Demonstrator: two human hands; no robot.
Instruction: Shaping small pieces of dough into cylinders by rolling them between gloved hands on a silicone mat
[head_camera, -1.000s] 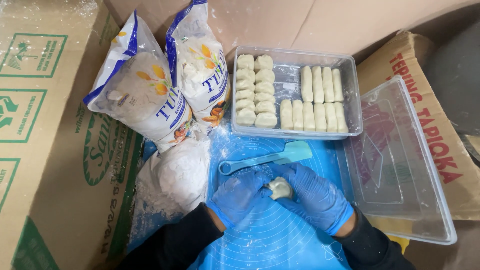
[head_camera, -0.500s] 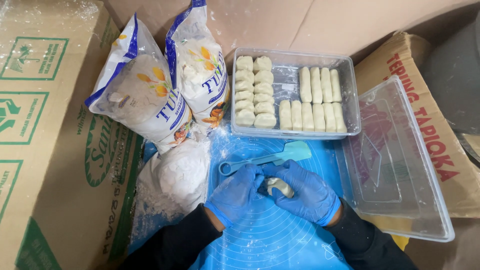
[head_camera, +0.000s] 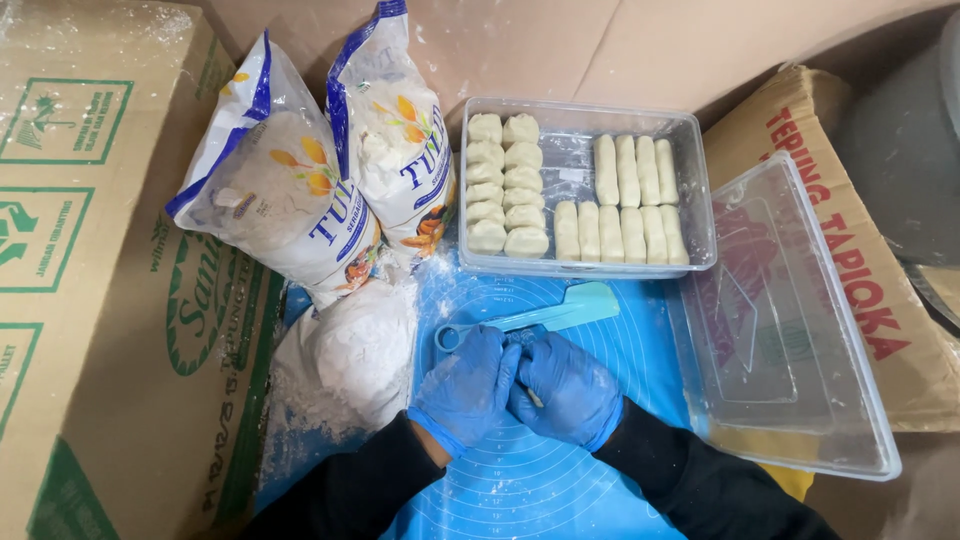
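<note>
While both gloved hands press together over the blue mat (head_camera: 560, 500), the dough piece (head_camera: 534, 397) sits hidden between the left hand (head_camera: 470, 385) and right hand (head_camera: 568, 388), both clenched on it, only a pale sliver showing.

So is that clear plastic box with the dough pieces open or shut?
Open. The clear box has no cover on it, and its lid lies beside it, to the right.

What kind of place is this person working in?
Probably a small, makeshift food-making spot: a blue pastry mat laid among cardboard boxes, flour bags, and a clear tub of shaped dough pieces.
</note>
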